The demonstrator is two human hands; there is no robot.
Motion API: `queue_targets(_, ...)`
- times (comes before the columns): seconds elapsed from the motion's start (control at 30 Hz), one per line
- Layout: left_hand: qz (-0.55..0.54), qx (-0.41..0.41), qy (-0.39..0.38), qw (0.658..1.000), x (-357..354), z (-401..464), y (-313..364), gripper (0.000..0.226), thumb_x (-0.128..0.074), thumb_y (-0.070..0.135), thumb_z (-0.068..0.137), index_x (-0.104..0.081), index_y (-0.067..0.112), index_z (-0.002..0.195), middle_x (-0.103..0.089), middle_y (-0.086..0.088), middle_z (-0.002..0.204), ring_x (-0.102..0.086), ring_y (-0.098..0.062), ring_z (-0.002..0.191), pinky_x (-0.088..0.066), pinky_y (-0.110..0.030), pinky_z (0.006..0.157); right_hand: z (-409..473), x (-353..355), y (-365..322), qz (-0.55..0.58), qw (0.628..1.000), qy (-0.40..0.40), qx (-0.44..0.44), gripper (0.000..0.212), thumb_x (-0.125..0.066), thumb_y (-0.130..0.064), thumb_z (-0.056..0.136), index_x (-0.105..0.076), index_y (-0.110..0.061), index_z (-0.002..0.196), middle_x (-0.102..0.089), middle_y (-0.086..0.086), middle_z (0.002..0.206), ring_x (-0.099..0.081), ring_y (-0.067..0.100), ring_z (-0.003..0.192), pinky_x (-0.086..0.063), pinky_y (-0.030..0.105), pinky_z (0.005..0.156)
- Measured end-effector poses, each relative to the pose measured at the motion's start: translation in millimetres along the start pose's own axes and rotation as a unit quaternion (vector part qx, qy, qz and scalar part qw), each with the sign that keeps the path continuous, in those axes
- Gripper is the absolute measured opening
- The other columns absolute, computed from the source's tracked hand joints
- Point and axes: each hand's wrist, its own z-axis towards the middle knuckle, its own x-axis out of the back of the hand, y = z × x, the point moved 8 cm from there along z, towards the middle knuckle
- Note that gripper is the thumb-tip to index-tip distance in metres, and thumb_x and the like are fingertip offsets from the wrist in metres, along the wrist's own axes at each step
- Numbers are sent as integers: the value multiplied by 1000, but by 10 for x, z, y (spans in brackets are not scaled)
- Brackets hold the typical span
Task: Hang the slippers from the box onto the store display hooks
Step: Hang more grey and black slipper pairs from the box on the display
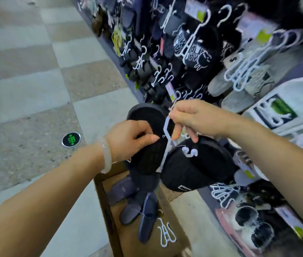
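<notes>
Above the box [110,216], the right hand [191,117] pinches the hanger [165,145] of black slippers [193,164]; the left hand [128,140] pinches one slipper; next, lift its hook to a display hook.

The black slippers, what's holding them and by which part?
The right hand pinches the white hanger near its top. The left hand grips the edge of the left black slipper.

A shop: a display wall [193,52] crowded with slippers [239,84] on white hangers [189,41] (price tags [171,89] too), beside a checkered tile floor [35,80].
</notes>
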Motion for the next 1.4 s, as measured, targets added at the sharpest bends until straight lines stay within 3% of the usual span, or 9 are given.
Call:
queue_targets(0.23, -49, -101, -62, 992, 388, 235, 1353, 23, -57, 30, 88, -51, 31, 66, -56, 10, 66, -51, -1, 61, -40, -13, 62, -1278, 1014, -291, 0, 978, 201, -52, 26, -51, -28, 93, -55, -8, 76, -64, -1, 63, -54, 13, 47, -46, 24, 57)
queue_targets(0.3, -44, -140, -77, 986, 425, 327, 1794, 21, -55, 31, 89, -53, 29, 69, -56, 10, 67, -51, 0, 60, -39, -10, 60, -1681, 1304, -333, -93, 956, 266, -79, 30, -46, -35, 94, -52, -11, 76, -62, 1, 68, -55, 18, 63, -45, 36, 67)
queue_targets(0.4, -56, -190, -88, 976, 426, 440, 2425, 19, -53, 31, 90, -59, 21, 75, -56, 11, 67, -51, 4, 59, -40, -11, 60, -2277, 1601, -354, -308, 879, 315, -181, 26, -30, -43, 98, -37, -20, 88, -63, 6, 90, -55, 31, 89, -37, 39, 67)
queue_targets(0.5, -57, -238, -101, 964, 347, 508, 3031, 26, -52, 31, 91, -64, 9, 84, -58, 5, 69, -49, -2, 59, -39, -16, 60, -2790, 1823, -282, -372, 840, 321, -231, 22, -27, -41, 100, -27, -20, 92, -58, 2, 77, -54, 29, 75, -25, 34, 51)
queue_targets(0.63, -30, -308, -116, 944, 148, 531, 3693, 24, -54, 31, 90, -62, 12, 78, -53, 9, 62, -48, 0, 57, -37, -13, 59, -3365, 2090, -145, -311, 875, 284, -240, 28, -35, -32, 100, -29, -29, 73, -34, -10, 58, -33, 6, 54, -26, 28, 49)
queue_targets(0.8, -3, -401, -138, 906, -202, 450, 4466, 22, -51, 34, 92, -61, 16, 83, -52, 13, 68, -49, -4, 67, -34, -12, 62, -4061, 2334, 117, -223, 899, 286, -247, 30, -41, -40, 96, -40, -31, 67, -48, -8, 57, -48, 0, 57, -37, 28, 62)
queue_targets(1.03, -20, -444, -112, 889, -465, 611, 5352, 24, -46, 31, 94, -58, 13, 84, -54, 6, 80, -50, -11, 78, -35, -22, 71, -4977, 2813, 430, -126, 869, 408, -249, 25, -57, -35, 89, -57, -19, 70, -59, -7, 62, -53, -2, 55, -40, 13, 58)
queue_targets(1.23, -64, -457, -46, 886, -387, 855, 5927, 25, -49, 31, 93, -58, 11, 82, -64, -3, 81, -57, -18, 80, -42, -30, 77, -5511, 3287, 424, -106, 830, 514, -191, 13, -62, -25, 87, -65, -24, 73, -66, -4, 68, -59, 10, 68, -48, 29, 72)
queue_targets(1.4, -75, -487, 34, 869, -199, 1018, 6238, 28, -46, 32, 94, -60, 8, 88, -68, -5, 85, -60, -22, 83, -43, -33, 78, -5675, 3660, 402, -24, 795, 593, -123, 11, -63, -13, 86, -67, -6, 78, -66, -1, 59, -65, 9, 53, -52, 15, 59)
